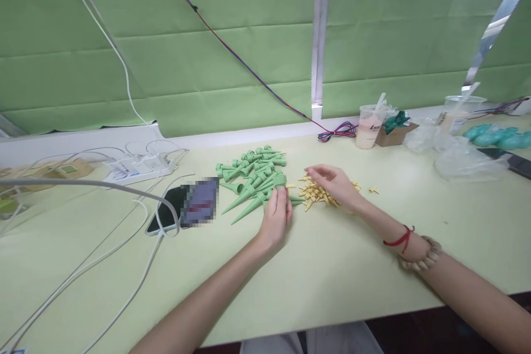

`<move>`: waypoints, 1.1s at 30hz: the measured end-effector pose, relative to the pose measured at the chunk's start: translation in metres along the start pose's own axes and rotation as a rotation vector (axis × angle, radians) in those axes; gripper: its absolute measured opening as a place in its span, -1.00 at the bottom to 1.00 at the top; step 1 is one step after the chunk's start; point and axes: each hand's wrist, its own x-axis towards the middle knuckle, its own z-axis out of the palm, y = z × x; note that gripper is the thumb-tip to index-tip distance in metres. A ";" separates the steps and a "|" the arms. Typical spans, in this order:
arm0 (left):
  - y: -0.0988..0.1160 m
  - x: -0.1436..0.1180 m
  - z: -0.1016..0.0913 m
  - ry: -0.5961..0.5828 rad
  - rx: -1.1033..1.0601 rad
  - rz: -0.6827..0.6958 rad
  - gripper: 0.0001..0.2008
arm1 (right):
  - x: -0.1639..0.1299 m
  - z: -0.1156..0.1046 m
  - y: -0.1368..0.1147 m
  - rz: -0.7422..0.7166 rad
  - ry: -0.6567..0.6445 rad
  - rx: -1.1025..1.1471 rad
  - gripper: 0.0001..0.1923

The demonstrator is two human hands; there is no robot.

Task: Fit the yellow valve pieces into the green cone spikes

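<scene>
My left hand (275, 218) is closed around a green plastic spike (280, 180), its capped end showing above the fingers. A small yellow piece (291, 186) shows beside that hand; whether it is attached to the spike I cannot tell. Just beyond and to the left lies a heap of green plastic spikes (249, 188) with ribbed caps and pointed tips. My right hand (333, 183) hovers over a pile of small yellow plastic nozzle-like pieces (317, 194), its fingers stretched out toward the left and holding nothing visible. One yellow piece (374, 190) lies apart to the right.
At left, white cables (143, 265) cross a phone (170, 207) and run near a power strip (141, 168). Along the back right stand a drink cup (368, 130), a cardboard box (392, 137) and plastic bags (464, 160). Another cup (454, 116) and teal objects (498, 136) sit farther right.
</scene>
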 end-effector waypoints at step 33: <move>0.009 -0.006 -0.002 -0.044 -0.111 0.009 -0.67 | -0.038 0.034 -0.018 0.078 -0.457 0.486 -0.73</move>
